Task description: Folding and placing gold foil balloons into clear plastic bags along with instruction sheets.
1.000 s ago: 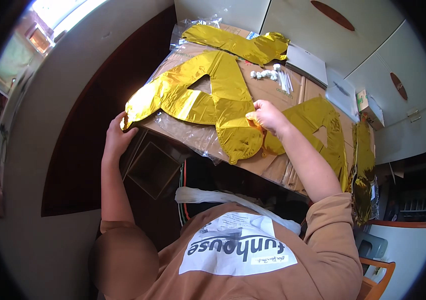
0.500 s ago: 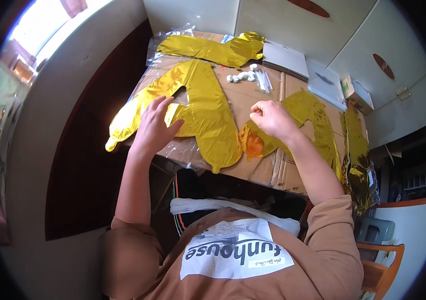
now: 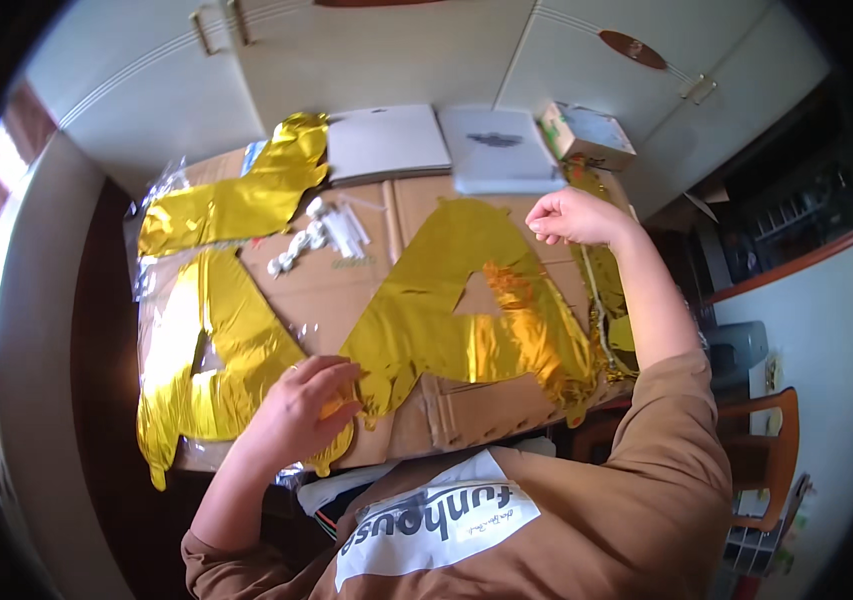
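My left hand [image 3: 304,408], thumb apart from the fingers, lies over the near right leg of a gold A-shaped foil balloon [image 3: 256,343]. To its right is a second gold A-shaped foil balloon [image 3: 401,300], wrinkled and reflecting orange on its right leg. Above that balloon's upper right side, my right hand [image 3: 576,216] is raised with thumb and fingertips pinched together. Whatever the pinch may hold is too small to make out. Both balloons rest on flattened cardboard [image 3: 346,290].
Another gold foil balloon [image 3: 216,210] lies at the back left. Near it are white ribbon rolls [image 3: 296,245] and white straws [image 3: 348,230]. A white stack [image 3: 386,145], a translucent plastic case [image 3: 501,150] and a small box [image 3: 586,135] line the back. A chair [image 3: 766,450] stands right.
The view has swung rightward. My right hand has moved from between the balloons to the right balloon's far side. My left hand has come to the left balloon's near right leg.
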The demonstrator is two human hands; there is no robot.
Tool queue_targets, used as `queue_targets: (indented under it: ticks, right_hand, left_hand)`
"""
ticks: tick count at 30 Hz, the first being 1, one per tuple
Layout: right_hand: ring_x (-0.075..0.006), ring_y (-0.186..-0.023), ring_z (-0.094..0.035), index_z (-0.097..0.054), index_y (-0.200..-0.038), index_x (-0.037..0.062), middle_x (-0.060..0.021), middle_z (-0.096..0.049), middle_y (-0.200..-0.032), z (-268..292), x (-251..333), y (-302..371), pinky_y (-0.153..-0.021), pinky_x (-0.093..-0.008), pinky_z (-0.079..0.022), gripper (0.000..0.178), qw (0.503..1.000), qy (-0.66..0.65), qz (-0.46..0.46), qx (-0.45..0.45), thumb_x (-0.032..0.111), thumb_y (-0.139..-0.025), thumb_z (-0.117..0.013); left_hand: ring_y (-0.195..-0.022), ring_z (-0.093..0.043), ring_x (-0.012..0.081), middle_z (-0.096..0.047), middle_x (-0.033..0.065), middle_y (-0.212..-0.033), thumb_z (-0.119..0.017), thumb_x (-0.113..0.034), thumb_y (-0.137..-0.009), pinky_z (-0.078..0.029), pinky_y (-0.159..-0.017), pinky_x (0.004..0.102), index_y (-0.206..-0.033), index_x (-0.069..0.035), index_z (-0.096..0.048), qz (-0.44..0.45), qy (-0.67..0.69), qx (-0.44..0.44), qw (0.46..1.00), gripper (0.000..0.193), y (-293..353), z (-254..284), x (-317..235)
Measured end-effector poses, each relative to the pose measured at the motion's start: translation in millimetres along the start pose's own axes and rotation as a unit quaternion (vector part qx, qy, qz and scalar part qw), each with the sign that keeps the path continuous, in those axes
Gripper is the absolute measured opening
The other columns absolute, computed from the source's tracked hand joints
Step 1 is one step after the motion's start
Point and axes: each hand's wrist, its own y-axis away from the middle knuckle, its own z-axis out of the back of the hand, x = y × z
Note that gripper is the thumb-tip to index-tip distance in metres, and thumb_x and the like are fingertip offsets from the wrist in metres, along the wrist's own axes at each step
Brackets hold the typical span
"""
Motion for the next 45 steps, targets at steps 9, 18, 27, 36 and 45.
queue_targets:
  ticks: [9, 18, 27, 36, 45]
  right_hand:
    - [-0.0182, -0.076, -0.067, -0.067, -0.096, 0.0008, -0.0106, -0.071, -0.085, -27.1, -103.7, 94.9, -0.072, -0.0315, -0.053, 0.018, 0.982, -0.033, 0.001, -0.185, 0.017, -0.089, -0.066]
    - [-0.0262, -0.076, -0.069, -0.068, -0.097, 0.0024, -0.0147, -0.070, -0.084, -111.0, -166.3, 192.3, -0.069, -0.0334, -0.052, 0.017, 0.903, 0.011, -0.028, -0.428, 0.016, -0.088, -0.065]
    - [-0.0275, -0.104, -0.065, -0.065, -0.114, 0.0026, -0.0190, -0.067, -0.113, -57.4, -316.8, 264.7, -0.089, -0.0359, -0.050, 0.041, 0.869, 0.000, -0.113, -0.482, 0.029, -0.084, -0.071]
    - [-0.0331, -0.116, -0.056, -0.061, -0.117, 0.0038, -0.0167, -0.061, -0.120, -99.4, -281.6, 234.4, -0.100, -0.0397, -0.044, 0.043, 0.882, 0.169, -0.109, -0.426, 0.029, -0.083, -0.070]
    - [-0.0339, -0.106, -0.061, -0.064, -0.111, 0.0001, -0.0184, -0.064, -0.113, -106.2, -161.6, 218.2, -0.093, -0.0382, -0.048, 0.028, 0.872, 0.106, 0.088, -0.470, 0.011, -0.085, -0.068]
  left_hand:
    - [-0.123, -0.047, 0.0382, -0.052, 0.0172, -0.129, -0.073, -0.014, -0.074, -0.039, -0.103, 0.0493, -0.117, -0.006, -0.060, -0.005, -0.181, 0.028, 0.983, 0.046, -22.7, -61.1, 1.9]
    - [-0.126, -0.045, 0.0416, -0.049, 0.0211, -0.133, -0.070, -0.011, -0.078, -0.039, -0.104, 0.0492, -0.122, -0.003, -0.058, 0.038, -0.185, -0.085, 0.978, 0.047, 8.6, -105.2, 1.0]
    - [-0.122, -0.049, 0.0384, -0.053, 0.0174, -0.128, -0.071, -0.012, -0.076, -0.039, -0.103, 0.0474, -0.122, -0.004, -0.057, 0.040, -0.206, -0.067, 0.975, 0.049, 25.8, -120.6, -21.1]
    - [-0.112, -0.053, 0.0358, -0.057, 0.0142, -0.118, -0.075, -0.012, -0.072, -0.042, -0.097, 0.0462, -0.117, -0.005, -0.060, 0.082, -0.219, -0.075, 0.969, 0.048, 54.5, -129.9, -45.0]
    - [-0.101, -0.057, 0.0321, -0.059, 0.0113, -0.108, -0.073, -0.013, -0.075, -0.045, -0.088, 0.0425, -0.109, -0.006, -0.062, 0.111, -0.193, -0.124, 0.967, 0.036, 67.3, -127.9, -41.6]
